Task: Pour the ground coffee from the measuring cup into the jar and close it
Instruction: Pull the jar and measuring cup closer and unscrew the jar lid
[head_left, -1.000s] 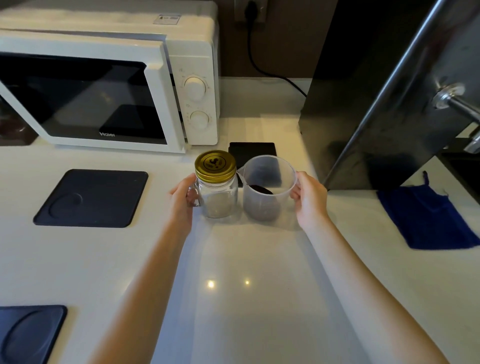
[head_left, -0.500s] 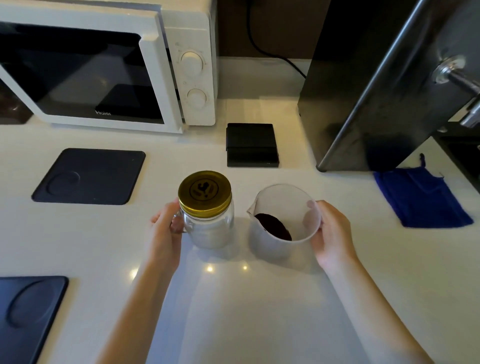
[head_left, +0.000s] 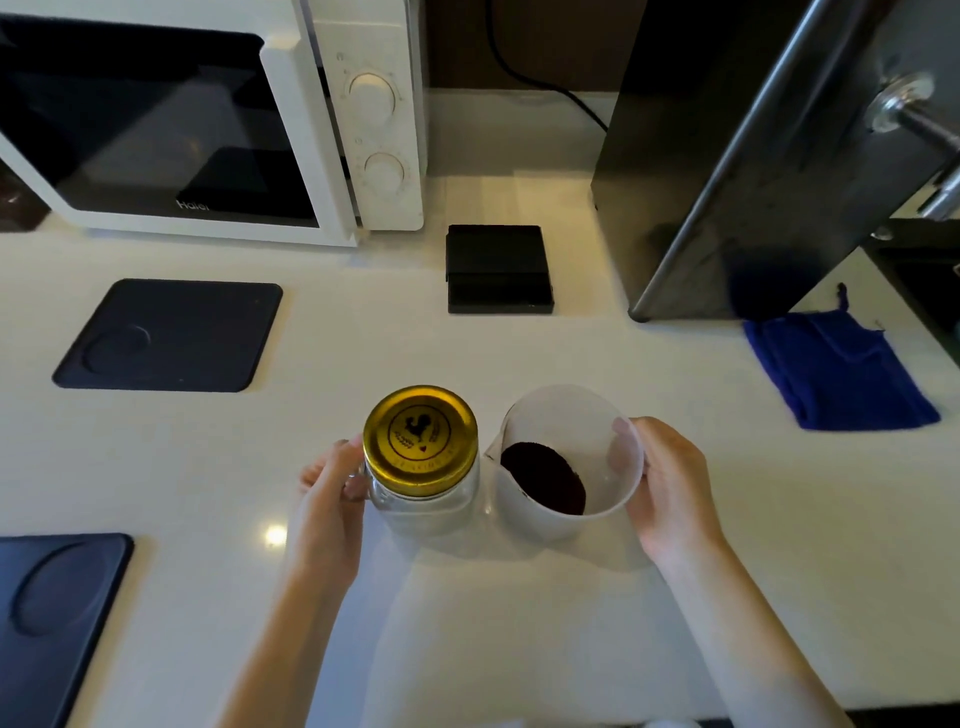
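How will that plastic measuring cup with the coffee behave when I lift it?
The measuring cup looks thin and translucent, so probably light and slightly flexible. The ground coffee covers only the bottom, adding little weight. Open-topped, it could spill if tilted.

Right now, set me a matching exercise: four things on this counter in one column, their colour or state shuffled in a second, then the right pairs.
Things:
1. jar lid
2. measuring cup
3. cloth
4. microwave

Descriptions:
A. blue, lying flat at the right
B. gold, on the jar
C. white, at the back left
D. translucent, holding dark ground coffee

Pairs: 1-B, 2-D, 3-A, 4-C
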